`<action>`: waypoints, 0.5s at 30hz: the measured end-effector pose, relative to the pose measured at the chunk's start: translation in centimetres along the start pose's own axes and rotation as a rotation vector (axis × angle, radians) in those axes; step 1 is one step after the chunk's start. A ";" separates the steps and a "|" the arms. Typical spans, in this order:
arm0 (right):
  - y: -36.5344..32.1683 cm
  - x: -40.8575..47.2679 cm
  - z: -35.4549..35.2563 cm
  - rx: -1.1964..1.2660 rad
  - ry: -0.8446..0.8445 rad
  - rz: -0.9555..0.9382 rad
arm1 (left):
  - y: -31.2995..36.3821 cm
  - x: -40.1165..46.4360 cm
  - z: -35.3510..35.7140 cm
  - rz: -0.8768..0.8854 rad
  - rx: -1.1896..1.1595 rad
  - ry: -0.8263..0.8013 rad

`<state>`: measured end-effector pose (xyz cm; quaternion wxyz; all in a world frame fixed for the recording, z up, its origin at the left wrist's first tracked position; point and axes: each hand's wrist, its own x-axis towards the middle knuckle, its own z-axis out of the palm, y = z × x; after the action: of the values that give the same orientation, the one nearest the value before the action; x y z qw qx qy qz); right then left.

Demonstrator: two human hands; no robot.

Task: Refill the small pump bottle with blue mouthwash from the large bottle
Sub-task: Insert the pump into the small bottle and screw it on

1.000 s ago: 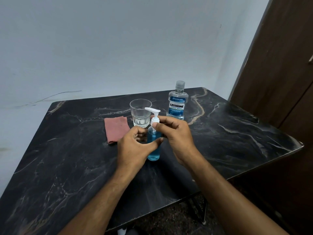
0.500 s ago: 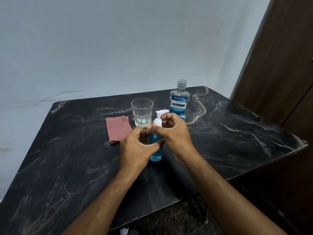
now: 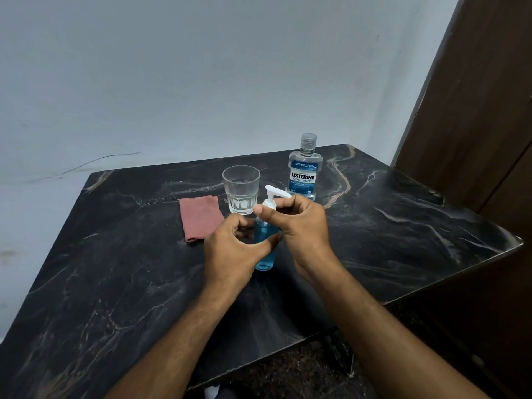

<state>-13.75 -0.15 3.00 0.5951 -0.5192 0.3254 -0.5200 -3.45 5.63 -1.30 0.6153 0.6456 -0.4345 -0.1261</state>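
Pump bottle [image 3: 264, 249] stands on the bench [image 3: 115, 269], my left hand [image 3: 230, 249] clamped on its light, slippery body, my right hand [image 3: 299, 223] pinched on the white collar, where I judge I must grip it

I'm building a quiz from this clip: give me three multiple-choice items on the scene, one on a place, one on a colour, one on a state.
1. Where does the folded cloth lie?
A. left of the glass
B. under the large bottle
C. on the floor

2. What colour is the liquid in the small pump bottle?
A. red
B. blue
C. green

3. The large bottle is:
A. tipped over
B. held up, pouring
C. upright, capped

Answers: 1 A, the cloth lies beside the glass on the table; 2 B, blue shows between the left hand and right hand; 3 C, its cap is on.
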 end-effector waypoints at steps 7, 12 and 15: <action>0.0 0.1 0.1 -0.056 -0.027 0.005 | 0.1 -0.2 0.0 -0.012 -0.040 -0.024; -0.6 0.3 -0.9 0.043 -0.230 0.055 | 0.1 -0.3 0.0 -0.008 -0.092 -0.039; -0.7 0.5 -1.4 0.072 -0.274 0.046 | -0.1 -0.2 0.2 -0.007 -0.107 -0.043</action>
<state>-15.15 -0.96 3.38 0.6639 -0.5561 0.2340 -0.4419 -3.61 5.63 -1.54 0.6389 0.6105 -0.4381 -0.1652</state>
